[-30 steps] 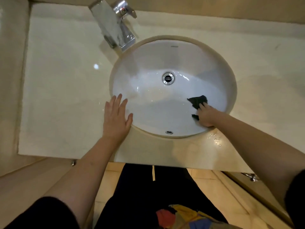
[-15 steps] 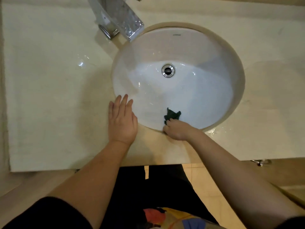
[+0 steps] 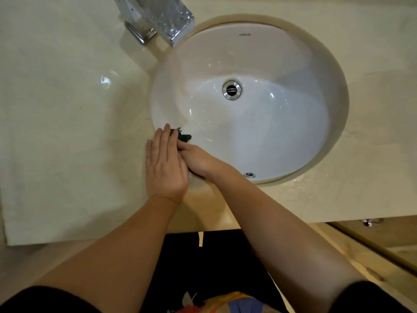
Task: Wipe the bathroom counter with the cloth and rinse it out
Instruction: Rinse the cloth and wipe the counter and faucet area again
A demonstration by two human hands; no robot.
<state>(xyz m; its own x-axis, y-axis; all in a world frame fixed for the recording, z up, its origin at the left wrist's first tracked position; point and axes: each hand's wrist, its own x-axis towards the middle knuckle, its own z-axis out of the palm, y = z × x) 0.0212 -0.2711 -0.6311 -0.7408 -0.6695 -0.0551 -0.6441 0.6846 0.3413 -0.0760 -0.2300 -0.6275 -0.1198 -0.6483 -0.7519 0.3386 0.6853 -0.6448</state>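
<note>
Your left hand lies flat, fingers straight, on the tabletop beside the sink rim, overlapping your right hand, which curls around the dark cloth; the cloth pokes out just past your left fingertips

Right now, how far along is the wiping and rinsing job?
Done: cannot tell; the counter only shows droplets near the sink's front. In hand: the right hand works the cloth on the sink's left rim, the left hand flat, partly over it. Left: rinsing; the faucet runs no water.
</note>
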